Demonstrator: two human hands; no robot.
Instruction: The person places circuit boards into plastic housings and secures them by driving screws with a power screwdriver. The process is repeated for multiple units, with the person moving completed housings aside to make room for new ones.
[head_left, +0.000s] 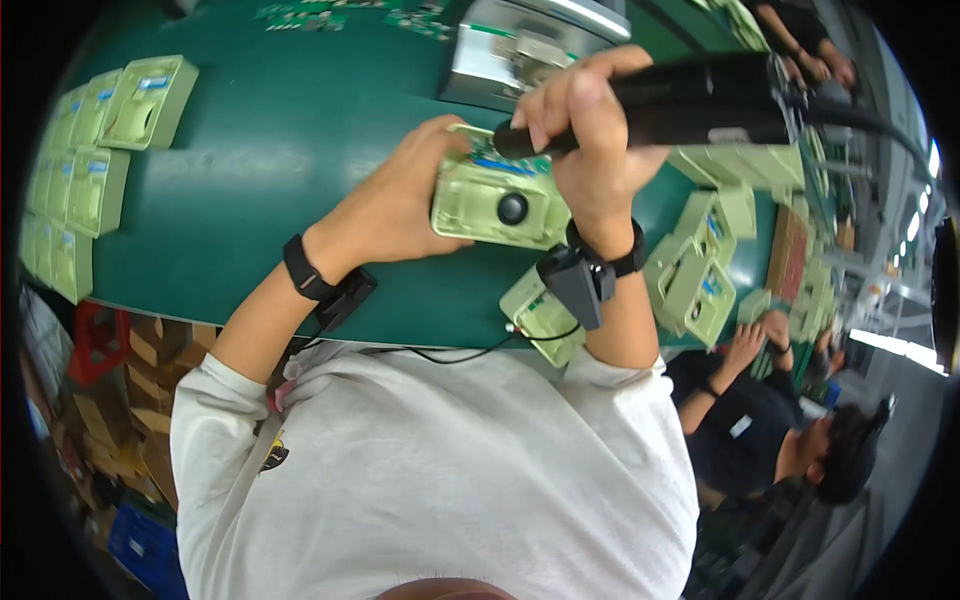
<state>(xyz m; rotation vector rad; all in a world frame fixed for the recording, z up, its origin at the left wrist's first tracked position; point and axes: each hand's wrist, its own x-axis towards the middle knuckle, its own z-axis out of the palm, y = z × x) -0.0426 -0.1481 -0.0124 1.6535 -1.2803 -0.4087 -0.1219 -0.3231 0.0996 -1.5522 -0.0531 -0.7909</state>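
My left hand (pixel 388 200) is closed around the left end of a pale green plastic housing (pixel 462 212), holding it above the table. The housing's open side faces up, showing a round black part (pixel 512 208) and a green circuit board (pixel 484 148) along its far edge. In my right hand (pixel 598 140) is a black electric screwdriver (pixel 700 98), lying nearly sideways with its cord running off to the right. Its dark tip end reaches over the circuit board; whether it touches a screw is hidden.
Stacked green housings (pixel 148 105) stand at the left, and more housings (pixel 705 290) lie at the right. One housing (pixel 540 312) sits by the near edge. A metal machine (pixel 490 75) and loose circuit boards (pixel 305 14) are at the back. A co-worker (pixel 745 430) works at the right.
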